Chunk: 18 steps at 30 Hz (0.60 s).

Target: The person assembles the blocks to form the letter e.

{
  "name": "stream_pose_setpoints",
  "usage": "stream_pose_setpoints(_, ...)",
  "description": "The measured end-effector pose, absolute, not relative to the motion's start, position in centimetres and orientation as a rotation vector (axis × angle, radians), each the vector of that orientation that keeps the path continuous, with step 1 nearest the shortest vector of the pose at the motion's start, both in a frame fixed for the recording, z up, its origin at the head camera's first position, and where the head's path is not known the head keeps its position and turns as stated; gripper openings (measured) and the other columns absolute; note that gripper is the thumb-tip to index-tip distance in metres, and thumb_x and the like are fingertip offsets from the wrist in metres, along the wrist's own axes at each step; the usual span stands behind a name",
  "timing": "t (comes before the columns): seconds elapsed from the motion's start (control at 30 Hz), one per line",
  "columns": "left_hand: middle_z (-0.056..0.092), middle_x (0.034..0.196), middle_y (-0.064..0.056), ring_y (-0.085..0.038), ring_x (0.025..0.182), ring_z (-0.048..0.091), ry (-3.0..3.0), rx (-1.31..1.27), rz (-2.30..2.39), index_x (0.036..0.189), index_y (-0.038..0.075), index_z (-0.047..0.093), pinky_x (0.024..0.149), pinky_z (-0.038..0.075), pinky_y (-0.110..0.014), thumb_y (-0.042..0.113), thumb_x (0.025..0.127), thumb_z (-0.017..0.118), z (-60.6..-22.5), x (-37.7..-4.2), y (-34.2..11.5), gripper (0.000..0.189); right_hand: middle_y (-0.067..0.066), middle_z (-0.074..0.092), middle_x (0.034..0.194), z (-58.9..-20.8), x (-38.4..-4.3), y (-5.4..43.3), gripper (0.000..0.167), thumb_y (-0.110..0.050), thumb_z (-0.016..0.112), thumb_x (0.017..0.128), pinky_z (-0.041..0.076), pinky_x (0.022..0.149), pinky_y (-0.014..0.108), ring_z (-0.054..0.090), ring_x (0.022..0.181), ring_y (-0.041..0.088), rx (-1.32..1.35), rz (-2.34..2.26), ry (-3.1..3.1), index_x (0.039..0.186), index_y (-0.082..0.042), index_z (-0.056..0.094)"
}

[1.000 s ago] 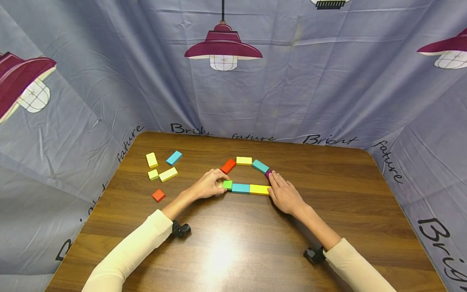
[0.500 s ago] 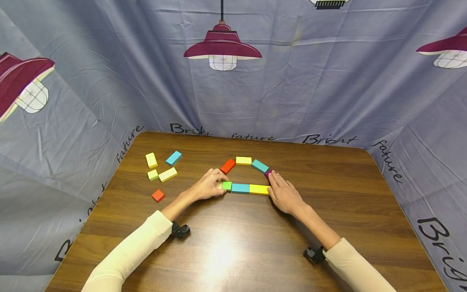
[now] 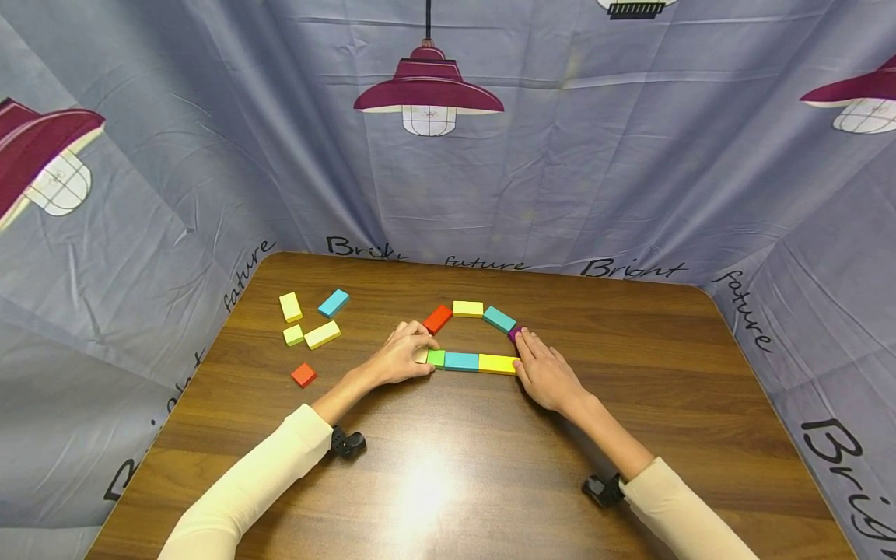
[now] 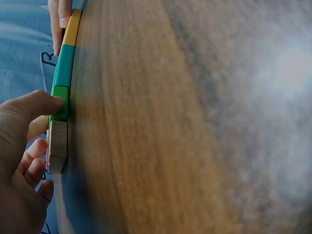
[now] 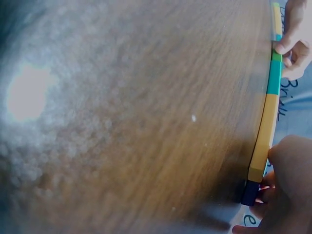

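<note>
- Nearest, pale left sleeve and right sleeve seen over a brown wood-grain table; glare noted on the surface.
- Green block pinched by left hand, thumb on near side, index finger over far side; its other fingers curled loosely.
- Bare-wood block seen beside the green one, partly covered by the left hand in the head view; whether it is gripped cannot be told.
- Row continued from green by blue block, then bright yellow block, laid end to end.
- Row's right end touched by right hand; its fingers straight, close together, laid partly over purple block.
- Beyond the row, an arc formed by red block, pale yellow block, teal block and the purple one.
- Farthest, table backed by blue-grey curtain, printed with lamps.
</note>
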<state>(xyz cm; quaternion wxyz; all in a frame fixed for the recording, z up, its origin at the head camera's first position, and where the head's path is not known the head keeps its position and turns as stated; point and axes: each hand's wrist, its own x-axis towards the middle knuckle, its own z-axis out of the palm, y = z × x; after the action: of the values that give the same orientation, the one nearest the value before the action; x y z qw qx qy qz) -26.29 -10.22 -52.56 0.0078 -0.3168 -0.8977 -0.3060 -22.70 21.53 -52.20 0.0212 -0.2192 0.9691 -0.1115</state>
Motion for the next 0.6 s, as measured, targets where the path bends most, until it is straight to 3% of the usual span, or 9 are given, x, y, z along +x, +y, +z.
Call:
stream_pose_setpoints(0.3,0.056,0.112,-0.006,-0.025,0.103,0.047,-2.831,-0.968,-0.962,0.115,0.011,0.073,0.087,0.040,-0.040,0.020,0.077,0.083,-52.5,-26.3,-10.3,0.041,0.025,0.024,0.159,-52.3,-22.7,21.5,0.059,-0.027,0.040,0.108,0.026,0.110,0.062,0.026,0.145,0.040,-0.678,-0.358,3.006,0.153,0.008,0.027)
stream_pose_setpoints(0.6,0.061,0.112,-0.008,-0.026,0.107,0.054,-2.760,-0.936,-1.140,0.118,0.004,0.069,0.093,0.044,-0.044,0.014,0.081,0.081,-51.7,-26.0,-12.7,0.040,0.025,0.023,0.159,-52.1,-22.6,21.5,0.059,-0.027,0.040,0.108,0.026,0.110,0.062,0.026,0.145,0.040,-0.670,-0.354,2.999,0.153,0.008,0.027)
